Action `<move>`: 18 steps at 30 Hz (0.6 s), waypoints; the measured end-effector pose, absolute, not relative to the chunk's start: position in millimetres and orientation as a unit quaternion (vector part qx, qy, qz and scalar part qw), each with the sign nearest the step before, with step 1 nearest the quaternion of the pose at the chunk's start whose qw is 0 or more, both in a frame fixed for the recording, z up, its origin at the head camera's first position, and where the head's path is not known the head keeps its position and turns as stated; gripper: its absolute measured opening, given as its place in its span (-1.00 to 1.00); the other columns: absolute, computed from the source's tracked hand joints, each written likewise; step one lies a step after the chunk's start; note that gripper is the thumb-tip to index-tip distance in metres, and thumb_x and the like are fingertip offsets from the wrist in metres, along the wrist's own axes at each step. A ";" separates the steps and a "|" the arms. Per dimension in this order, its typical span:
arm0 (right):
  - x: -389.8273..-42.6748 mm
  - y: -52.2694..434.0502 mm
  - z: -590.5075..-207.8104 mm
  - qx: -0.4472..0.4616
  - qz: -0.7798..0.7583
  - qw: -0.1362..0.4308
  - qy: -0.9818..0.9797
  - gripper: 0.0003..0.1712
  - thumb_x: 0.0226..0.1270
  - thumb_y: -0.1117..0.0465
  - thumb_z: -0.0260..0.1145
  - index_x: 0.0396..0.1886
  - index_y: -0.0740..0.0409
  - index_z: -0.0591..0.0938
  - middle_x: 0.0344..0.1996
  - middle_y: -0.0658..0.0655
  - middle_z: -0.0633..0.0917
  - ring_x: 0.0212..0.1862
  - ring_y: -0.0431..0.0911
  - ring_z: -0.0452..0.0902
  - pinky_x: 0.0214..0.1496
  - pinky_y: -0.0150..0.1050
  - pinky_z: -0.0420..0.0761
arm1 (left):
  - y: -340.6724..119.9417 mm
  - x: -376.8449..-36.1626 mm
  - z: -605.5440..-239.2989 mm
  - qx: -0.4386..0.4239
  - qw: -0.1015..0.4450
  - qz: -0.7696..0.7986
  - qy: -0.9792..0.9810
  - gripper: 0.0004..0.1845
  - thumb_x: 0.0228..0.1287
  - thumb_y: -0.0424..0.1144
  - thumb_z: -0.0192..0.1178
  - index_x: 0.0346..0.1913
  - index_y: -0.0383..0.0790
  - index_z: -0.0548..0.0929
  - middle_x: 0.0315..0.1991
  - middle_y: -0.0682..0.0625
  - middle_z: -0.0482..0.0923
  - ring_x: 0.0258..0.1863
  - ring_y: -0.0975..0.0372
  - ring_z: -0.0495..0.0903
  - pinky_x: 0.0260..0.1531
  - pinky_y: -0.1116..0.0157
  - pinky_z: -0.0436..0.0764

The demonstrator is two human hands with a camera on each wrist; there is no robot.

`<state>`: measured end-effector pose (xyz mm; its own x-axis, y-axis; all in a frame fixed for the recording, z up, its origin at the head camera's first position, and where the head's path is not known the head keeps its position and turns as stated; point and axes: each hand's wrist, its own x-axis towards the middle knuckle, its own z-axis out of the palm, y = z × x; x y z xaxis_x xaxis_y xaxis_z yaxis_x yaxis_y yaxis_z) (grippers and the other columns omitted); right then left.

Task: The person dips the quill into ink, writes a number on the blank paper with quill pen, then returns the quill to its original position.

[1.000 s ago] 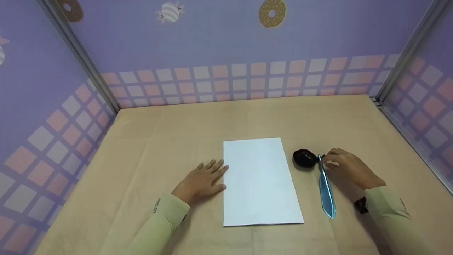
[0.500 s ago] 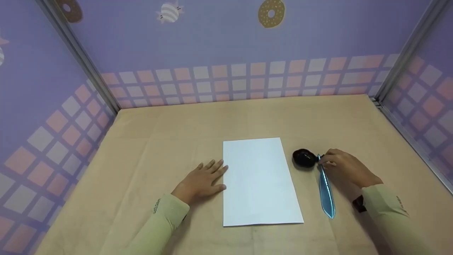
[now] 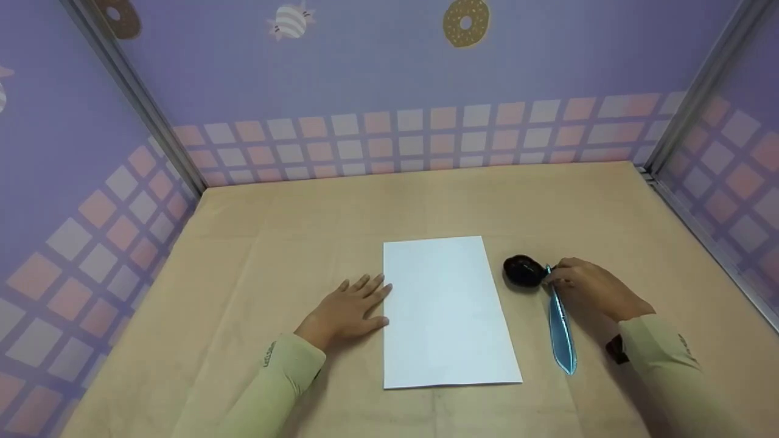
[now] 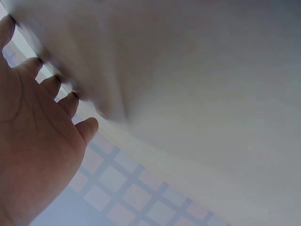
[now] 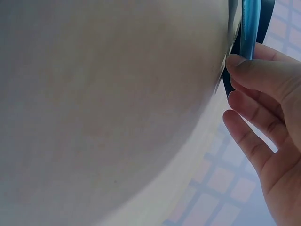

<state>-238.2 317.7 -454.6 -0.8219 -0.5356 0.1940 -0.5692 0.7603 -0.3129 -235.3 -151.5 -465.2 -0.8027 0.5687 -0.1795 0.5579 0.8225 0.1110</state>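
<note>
Beside black pot, right hand pinching blue quill (tip hidden), left hand flat.

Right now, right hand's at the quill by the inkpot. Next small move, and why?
Probably close the right hand on the blue feather quill and lift it. Its fingertips already touch the quill's upper end beside the black inkpot, and the left hand lies flat at the white paper edge.
</note>
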 end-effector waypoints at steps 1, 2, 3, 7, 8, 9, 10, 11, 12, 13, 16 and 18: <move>-237.9 317.4 -454.5 0.292 0.183 0.042 -0.938 -0.58 0.15 0.54 0.29 -0.06 0.05 0.73 -0.13 0.00 0.65 -0.08 -0.15 0.59 -0.06 -0.22 0.65 | -151.5 -235.3 -465.2 0.297 0.103 0.025 0.949 -0.27 0.41 0.28 -0.20 0.53 0.05 0.05 0.55 0.03 -0.07 0.53 0.03 -0.04 0.47 -0.08 0.02; -237.7 317.2 -454.4 0.291 0.183 0.040 -0.938 -0.57 0.16 0.54 0.28 -0.06 0.05 0.72 -0.12 0.00 0.65 -0.08 -0.15 0.59 -0.06 -0.21 0.65 | -151.4 -235.7 -465.4 0.297 0.103 0.024 0.949 -0.27 0.41 0.28 -0.20 0.53 0.05 0.06 0.55 0.02 -0.06 0.53 0.03 -0.04 0.46 -0.08 0.02; -237.5 316.9 -454.4 0.292 0.180 0.041 -0.938 -0.57 0.16 0.54 0.28 -0.05 0.05 0.72 -0.11 0.00 0.65 -0.08 -0.15 0.58 -0.05 -0.21 0.65 | -151.3 -235.9 -465.6 0.297 0.102 0.024 0.949 -0.26 0.41 0.28 -0.20 0.53 0.05 0.06 0.55 0.02 -0.06 0.53 0.03 -0.04 0.46 -0.08 0.03; -237.7 316.2 -454.8 0.300 0.171 0.048 -0.937 -0.57 0.15 0.55 0.29 -0.07 0.06 0.72 -0.11 -0.01 0.67 -0.08 -0.15 0.58 -0.07 -0.21 0.64 | -150.7 -236.4 -466.3 0.297 0.103 0.023 0.949 -0.26 0.41 0.28 -0.18 0.53 0.03 0.06 0.55 0.01 -0.06 0.53 0.02 -0.03 0.46 -0.09 0.03; -237.8 315.9 -454.7 0.302 0.168 0.049 -0.937 -0.57 0.14 0.55 0.30 -0.07 0.06 0.72 -0.11 -0.01 0.68 -0.07 -0.15 0.59 -0.07 -0.21 0.64 | -150.7 -236.5 -466.4 0.297 0.103 0.024 0.949 -0.26 0.41 0.28 -0.18 0.53 0.03 0.06 0.55 0.01 -0.05 0.53 0.02 -0.03 0.46 -0.09 0.03; -238.1 315.6 -454.7 0.304 0.165 0.051 -0.937 -0.58 0.13 0.55 0.30 -0.08 0.06 0.72 -0.11 -0.01 0.68 -0.07 -0.15 0.59 -0.07 -0.22 0.64 | -150.8 -236.5 -466.4 0.297 0.103 0.024 0.949 -0.26 0.41 0.28 -0.18 0.53 0.03 0.06 0.55 0.01 -0.06 0.53 0.02 -0.04 0.46 -0.09 0.02; -238.7 315.4 -454.8 0.307 0.161 0.056 -0.936 -0.58 0.12 0.55 0.31 -0.09 0.07 0.72 -0.12 -0.01 0.69 -0.08 -0.14 0.59 -0.08 -0.21 0.64 | -151.0 -236.3 -466.0 0.297 0.103 0.025 0.949 -0.26 0.41 0.28 -0.18 0.53 0.03 0.06 0.55 0.01 -0.06 0.53 0.02 -0.04 0.46 -0.09 0.02; -239.2 315.3 -454.8 0.311 0.158 0.060 -0.935 -0.58 0.10 0.55 0.32 -0.10 0.07 0.72 -0.13 -0.01 0.70 -0.08 -0.14 0.59 -0.08 -0.21 0.64 | -151.1 -236.3 -465.7 0.298 0.103 0.026 0.949 -0.26 0.41 0.28 -0.19 0.53 0.03 0.05 0.55 0.01 -0.06 0.53 0.02 -0.04 0.46 -0.09 0.02; -239.7 315.1 -455.0 0.313 0.157 0.064 -0.934 -0.59 0.10 0.55 0.33 -0.12 0.07 0.73 -0.14 -0.01 0.70 -0.09 -0.15 0.59 -0.08 -0.22 0.64 | -151.2 -236.2 -465.4 0.299 0.103 0.026 0.948 -0.26 0.41 0.28 -0.19 0.53 0.03 0.05 0.55 0.01 -0.07 0.53 0.01 -0.04 0.46 -0.09 0.01; -240.2 315.0 -455.2 0.316 0.157 0.069 -0.933 -0.60 0.08 0.55 0.34 -0.13 0.07 0.73 -0.16 -0.02 0.71 -0.10 -0.15 0.60 -0.09 -0.22 0.64 | -151.3 -236.2 -465.2 0.299 0.103 0.027 0.948 -0.26 0.41 0.28 -0.19 0.53 0.03 0.05 0.55 0.00 -0.07 0.53 0.01 -0.05 0.46 -0.09 0.01; -241.6 315.2 -456.5 0.327 0.161 0.085 -0.927 -0.63 0.06 0.53 0.37 -0.18 0.07 0.74 -0.22 -0.03 0.72 -0.14 -0.17 0.60 -0.12 -0.24 0.64 | -151.3 -236.2 -464.7 0.302 0.103 0.028 0.947 -0.25 0.41 0.28 -0.19 0.53 0.02 0.05 0.55 0.00 -0.07 0.53 0.01 -0.05 0.46 -0.10 0.01; -242.5 315.2 -457.5 0.335 0.170 0.090 -0.923 -0.64 0.07 0.53 0.37 -0.20 0.06 0.74 -0.25 -0.05 0.72 -0.17 -0.19 0.60 -0.15 -0.29 0.62 | -151.4 -236.4 -465.1 0.301 0.104 0.028 0.948 -0.26 0.41 0.28 -0.19 0.53 0.03 0.05 0.55 0.00 -0.07 0.53 0.01 -0.05 0.46 -0.09 0.02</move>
